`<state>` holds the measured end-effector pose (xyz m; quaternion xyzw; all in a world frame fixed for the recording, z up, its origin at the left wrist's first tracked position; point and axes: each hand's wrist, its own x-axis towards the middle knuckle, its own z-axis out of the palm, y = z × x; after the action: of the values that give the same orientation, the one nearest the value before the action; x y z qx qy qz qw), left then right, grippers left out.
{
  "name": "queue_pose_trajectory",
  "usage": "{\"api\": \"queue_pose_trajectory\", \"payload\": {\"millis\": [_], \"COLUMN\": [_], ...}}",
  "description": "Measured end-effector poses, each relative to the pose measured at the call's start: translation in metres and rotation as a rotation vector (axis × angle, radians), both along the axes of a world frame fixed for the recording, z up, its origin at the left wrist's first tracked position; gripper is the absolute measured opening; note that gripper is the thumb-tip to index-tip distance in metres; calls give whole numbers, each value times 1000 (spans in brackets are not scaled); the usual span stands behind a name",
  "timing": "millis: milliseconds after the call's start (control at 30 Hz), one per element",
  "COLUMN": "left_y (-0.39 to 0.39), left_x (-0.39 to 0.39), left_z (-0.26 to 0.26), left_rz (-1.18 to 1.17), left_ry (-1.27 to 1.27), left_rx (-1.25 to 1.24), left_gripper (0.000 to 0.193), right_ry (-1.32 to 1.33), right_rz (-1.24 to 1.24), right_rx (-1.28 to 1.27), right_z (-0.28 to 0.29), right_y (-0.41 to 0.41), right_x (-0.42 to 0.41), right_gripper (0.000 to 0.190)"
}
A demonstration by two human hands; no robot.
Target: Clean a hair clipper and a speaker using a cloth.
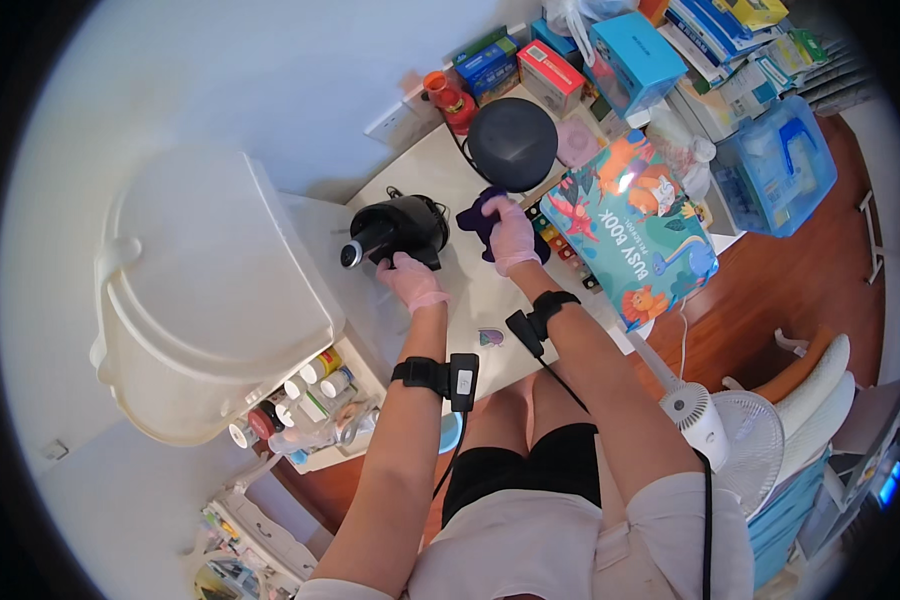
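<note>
My left hand (414,281), in a thin pink glove, grips the lower edge of a black corded appliance (401,223) on the cream tabletop (450,315). A rounded arm with a silver-ringed end sticks out from the appliance towards the left; its exact kind is unclear. My right hand (511,234), also in a pink glove, holds a bunched dark purple cloth (487,217) just above or on the tabletop. The cloth hangs out on both sides of the fingers. A small gap lies between the cloth and the appliance.
A round black lidded object (513,144) stands behind the cloth. Right of it, a picture book (630,232) covers part of a row of small coloured bottles (562,251). Boxes (551,75) and a red lamp (450,101) line the wall. A white fan (697,427) stands at right.
</note>
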<state>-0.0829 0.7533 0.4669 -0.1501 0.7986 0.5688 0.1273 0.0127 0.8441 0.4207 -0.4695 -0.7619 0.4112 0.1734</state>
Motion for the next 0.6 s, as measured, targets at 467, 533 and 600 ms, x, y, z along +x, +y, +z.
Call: {"api": "queue_pose_trajectory", "payload": {"millis": [467, 533, 600], "left_y": [-18, -1, -4], "left_x": [-34, -13, -16], "left_z": [-3, 6, 7], "left_rz": [-228, -277, -265], "left_ry": [131, 77, 24], "left_rx": [-68, -83, -118], "left_gripper": [72, 74, 77], "right_ry": [412, 391, 668], "right_rz": [443, 419, 124], "right_rx": [-598, -617, -993], "right_z": [20, -16, -13], "right_y": [-39, -36, -43], "right_x": [-41, -19, -29], "right_gripper": [43, 42, 41]}}
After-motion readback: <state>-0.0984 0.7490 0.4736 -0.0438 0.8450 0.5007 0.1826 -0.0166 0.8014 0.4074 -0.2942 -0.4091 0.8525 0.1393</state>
